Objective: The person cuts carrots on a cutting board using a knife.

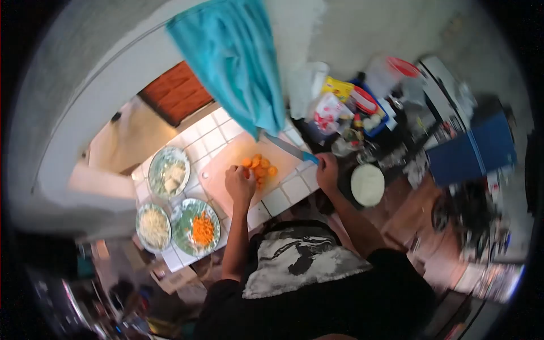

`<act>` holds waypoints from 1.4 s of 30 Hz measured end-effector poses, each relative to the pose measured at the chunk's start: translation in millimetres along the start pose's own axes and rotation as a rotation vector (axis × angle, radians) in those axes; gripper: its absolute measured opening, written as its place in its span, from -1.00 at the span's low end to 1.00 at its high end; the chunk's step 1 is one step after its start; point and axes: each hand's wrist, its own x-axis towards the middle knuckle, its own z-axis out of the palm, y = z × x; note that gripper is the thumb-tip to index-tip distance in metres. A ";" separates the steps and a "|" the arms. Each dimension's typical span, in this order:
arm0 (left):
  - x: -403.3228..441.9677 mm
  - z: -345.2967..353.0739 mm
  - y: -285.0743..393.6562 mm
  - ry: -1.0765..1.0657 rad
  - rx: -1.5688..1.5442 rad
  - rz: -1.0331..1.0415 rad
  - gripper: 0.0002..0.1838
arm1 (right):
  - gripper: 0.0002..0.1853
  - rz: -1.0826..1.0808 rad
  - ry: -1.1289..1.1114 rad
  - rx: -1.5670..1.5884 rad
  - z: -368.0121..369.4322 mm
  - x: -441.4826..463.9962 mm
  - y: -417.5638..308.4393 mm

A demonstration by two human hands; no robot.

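My right hand (pixel 327 171) is wrapped round the blue handle of a kitchen knife (pixel 290 147). The blade points up and left, above the right part of a pink cutting board (pixel 226 156). Orange carrot slices (pixel 260 168) lie in a loose pile at the board's middle. At the pile's left side my left hand (pixel 241 184) has its fingers curled together, with orange carrot showing at the fingertips. The exact piece is partly hidden by the fingers.
Left of the board stand a plate of shredded carrot (pixel 180 226), a plate of pale shreds (pixel 153 212) and a plate with pale chunks (pixel 155 175). A turquoise cloth (pixel 232 62) hangs above. A round white lid-like item (pixel 367 185) and cluttered packages (pixel 331 110) are at right.
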 end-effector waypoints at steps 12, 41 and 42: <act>21.1 14.6 -37.4 -0.231 -0.066 0.155 -0.83 | -0.80 -0.036 0.030 -0.112 8.6 -6.7 -37.5; -306.2 55.2 317.3 -0.930 -0.695 1.137 -0.66 | -0.70 1.032 0.999 1.477 -291.0 -284.0 -60.7; -337.0 60.9 331.6 -0.924 -0.759 1.097 -0.64 | -0.70 1.044 1.037 1.467 -313.7 -301.0 -55.5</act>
